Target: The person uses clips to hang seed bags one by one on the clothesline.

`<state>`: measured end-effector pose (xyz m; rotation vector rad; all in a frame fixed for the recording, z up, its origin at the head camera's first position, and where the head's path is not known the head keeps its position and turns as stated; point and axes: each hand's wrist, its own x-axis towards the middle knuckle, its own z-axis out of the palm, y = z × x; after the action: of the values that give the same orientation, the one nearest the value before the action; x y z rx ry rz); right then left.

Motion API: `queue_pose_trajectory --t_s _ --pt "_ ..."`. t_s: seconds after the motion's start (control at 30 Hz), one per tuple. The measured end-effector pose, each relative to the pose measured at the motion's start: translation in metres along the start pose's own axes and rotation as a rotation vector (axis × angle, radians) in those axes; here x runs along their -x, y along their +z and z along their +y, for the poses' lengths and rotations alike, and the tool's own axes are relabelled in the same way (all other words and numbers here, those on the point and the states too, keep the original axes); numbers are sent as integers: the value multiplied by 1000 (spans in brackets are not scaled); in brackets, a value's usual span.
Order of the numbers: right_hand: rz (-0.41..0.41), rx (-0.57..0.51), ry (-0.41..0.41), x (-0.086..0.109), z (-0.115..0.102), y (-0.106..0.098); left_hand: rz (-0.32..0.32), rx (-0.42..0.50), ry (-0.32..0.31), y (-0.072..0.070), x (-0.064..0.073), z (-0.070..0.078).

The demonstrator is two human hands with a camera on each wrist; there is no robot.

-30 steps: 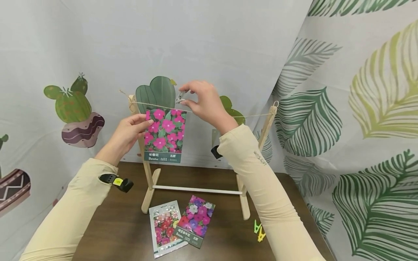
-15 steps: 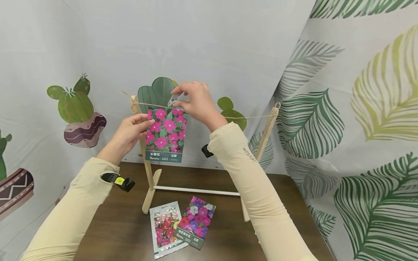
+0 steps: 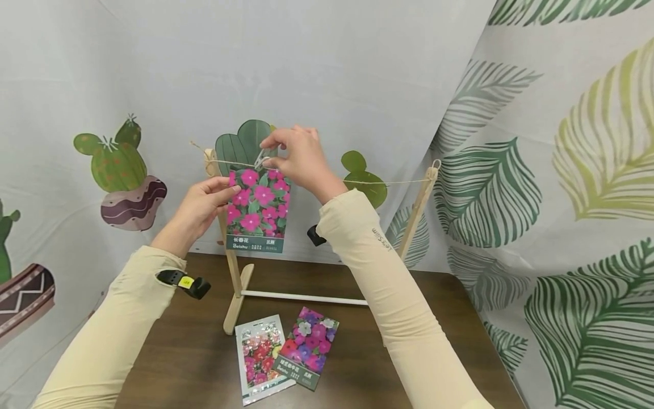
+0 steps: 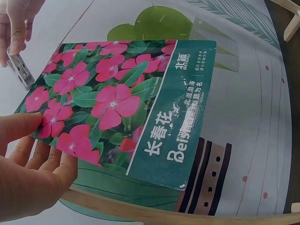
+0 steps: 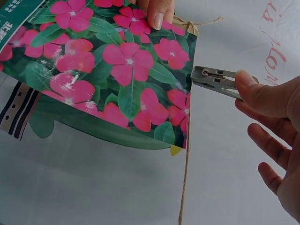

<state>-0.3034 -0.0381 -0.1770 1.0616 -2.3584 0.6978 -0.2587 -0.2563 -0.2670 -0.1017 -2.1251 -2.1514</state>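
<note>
My left hand (image 3: 201, 201) pinches the left edge of a flower seed packet (image 3: 258, 207), printed with pink blooms above a green band. Its top edge lies along a thin twine (image 3: 398, 182) strung between two wooden posts. Between thumb and fingers, my right hand (image 3: 301, 156) grips a grey clothespin (image 5: 218, 80). In the right wrist view the clothespin's tip is right at the packet's top edge, beside the twine. The left wrist view shows the left thumb (image 4: 21, 125) over the packet's front, with the fingers behind it.
Two more seed packets lie overlapping on the dark table (image 3: 174, 352): one with a white border (image 3: 245, 386), one with purple and pink flowers (image 3: 311, 343). The wooden stand has a right post (image 3: 418, 213) and a low white rod (image 3: 306, 297). A printed curtain (image 3: 327, 68) hangs behind.
My right hand has moved left and slightly down with the clothespin, bringing it to the packet's top edge. The left hand holds the packet in nearly the same place. My right arm now covers the green and yellow clothespins.
</note>
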Motion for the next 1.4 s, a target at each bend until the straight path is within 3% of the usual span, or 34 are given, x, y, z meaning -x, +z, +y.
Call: queue_pose_trajectory --t_s 0.4,0.9,1.4 --pt "-18 13 28 -5 -4 3 12 17 -7 -7 -1 1" --pt "-15 76 46 -10 -6 5 24 -30 -37 -9 -2 0" --pt "-92 91 82 -17 -8 4 39 -11 -45 -11 -4 -3"
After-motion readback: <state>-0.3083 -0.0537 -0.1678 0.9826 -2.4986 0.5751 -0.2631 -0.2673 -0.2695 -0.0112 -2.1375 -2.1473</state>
